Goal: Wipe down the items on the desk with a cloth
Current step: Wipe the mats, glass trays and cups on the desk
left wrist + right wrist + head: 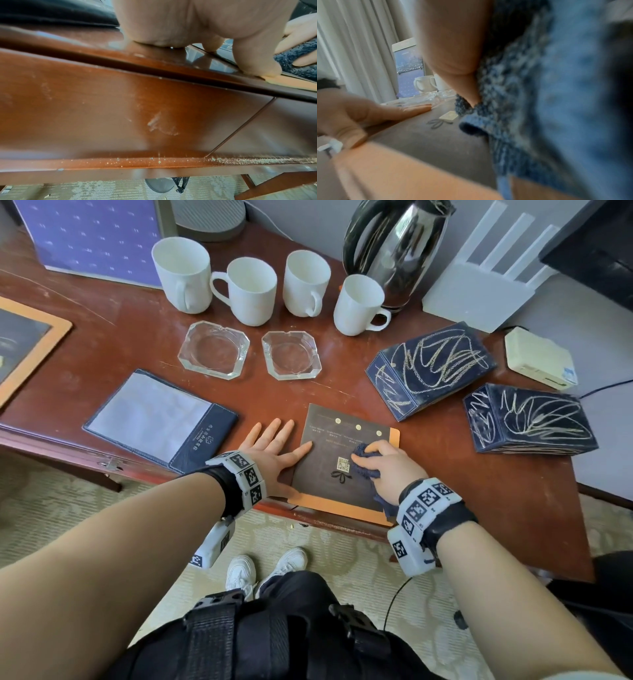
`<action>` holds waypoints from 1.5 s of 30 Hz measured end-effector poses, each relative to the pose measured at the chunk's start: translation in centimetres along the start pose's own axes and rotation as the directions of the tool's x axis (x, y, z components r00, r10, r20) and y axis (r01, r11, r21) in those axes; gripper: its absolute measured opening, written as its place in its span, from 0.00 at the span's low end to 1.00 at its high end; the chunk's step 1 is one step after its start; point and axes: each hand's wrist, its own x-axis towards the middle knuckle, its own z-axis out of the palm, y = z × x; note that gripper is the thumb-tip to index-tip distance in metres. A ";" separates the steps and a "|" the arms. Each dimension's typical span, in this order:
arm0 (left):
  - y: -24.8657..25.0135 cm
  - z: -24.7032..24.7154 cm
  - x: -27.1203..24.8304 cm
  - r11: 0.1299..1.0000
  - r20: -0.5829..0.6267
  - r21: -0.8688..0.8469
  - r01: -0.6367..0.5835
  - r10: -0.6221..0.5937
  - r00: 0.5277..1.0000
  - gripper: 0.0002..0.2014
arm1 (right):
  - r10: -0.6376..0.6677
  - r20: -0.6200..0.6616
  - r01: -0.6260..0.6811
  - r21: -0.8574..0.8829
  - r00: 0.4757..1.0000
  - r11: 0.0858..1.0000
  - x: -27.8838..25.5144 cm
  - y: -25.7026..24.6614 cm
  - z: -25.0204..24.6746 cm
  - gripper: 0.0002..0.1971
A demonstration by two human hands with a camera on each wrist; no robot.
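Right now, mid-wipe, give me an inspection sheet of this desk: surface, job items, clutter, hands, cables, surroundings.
Surface: reddish wooden desk, scuffed, dusty front edge.
Job's things: blue cloth on dark card with orange border; four white mugs; two glass ashtrays; steel kettle; two scribbled navy boxes; navy folder.
Clutter: white router; beige box; calendar.
Hands: left hand flat, steadying the card; right hand grips the cloth.
Cables: dark cable beside the beige box.
Surroundings: patterned carpet; curtains.
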 end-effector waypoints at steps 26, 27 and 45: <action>0.1 0.5 0.1 0.998 -0.089 -0.063 0.021 -0.026 0.996 0.54 | -0.142 -0.034 0.134 -0.178 0.989 0.975 5.2 -7.9 -2.6 0.28; 0.1 0.5 0.1 0.998 -0.090 -0.061 0.022 -0.028 0.996 0.54 | -0.153 -0.025 0.147 -0.161 0.988 0.976 5.1 -7.7 -2.4 0.26; 0.1 0.2 0.2 0.988 -0.107 -0.157 0.006 -0.023 0.994 0.52 | 0.172 -0.178 -0.130 0.224 0.969 0.966 -3.7 1.3 1.9 0.18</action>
